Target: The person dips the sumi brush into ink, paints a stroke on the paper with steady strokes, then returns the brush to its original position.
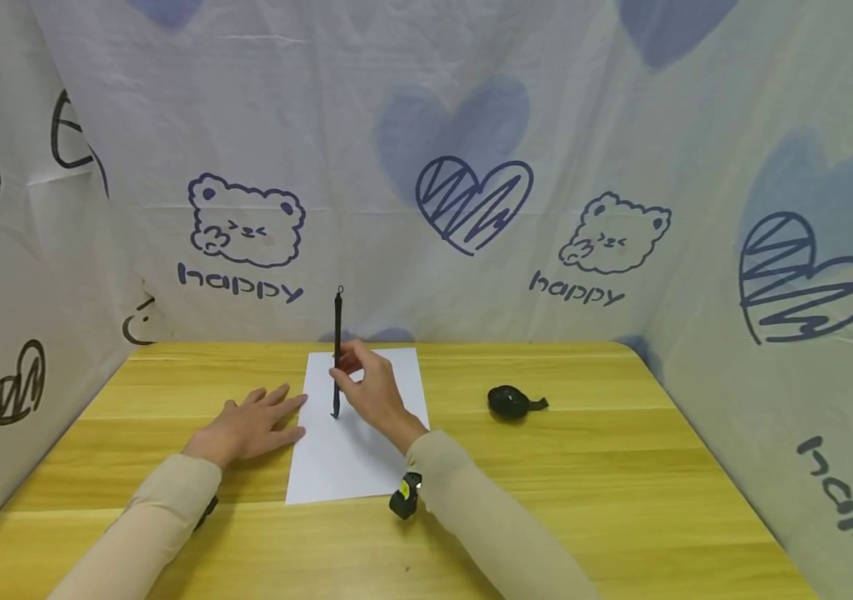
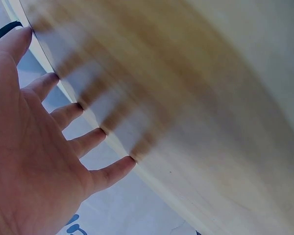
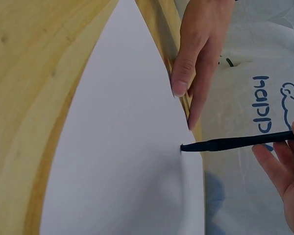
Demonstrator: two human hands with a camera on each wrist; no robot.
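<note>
My right hand [image 1: 374, 385] pinches a black calligraphy brush [image 1: 337, 325], which stands nearly upright with a small loop at its top end. The brush's tip is down at a white sheet of paper [image 1: 351, 467], with a small dark mark right at the tip. In the right wrist view the thumb and fingers grip the brush [image 3: 235, 143] along its shaft. My left hand [image 1: 250, 427] lies flat with spread fingers on the table, its fingertips at the paper's left edge. The left wrist view shows those spread fingertips [image 2: 115, 171] touching down on the surface.
A glossy black rounded object [image 1: 509, 403] with a narrow stem lies on the wooden table [image 1: 584, 500], right of the paper. White cloth [image 1: 366, 242] printed with hearts and bears hangs behind and along both sides. Each wrist wears a small black device [image 1: 406, 495].
</note>
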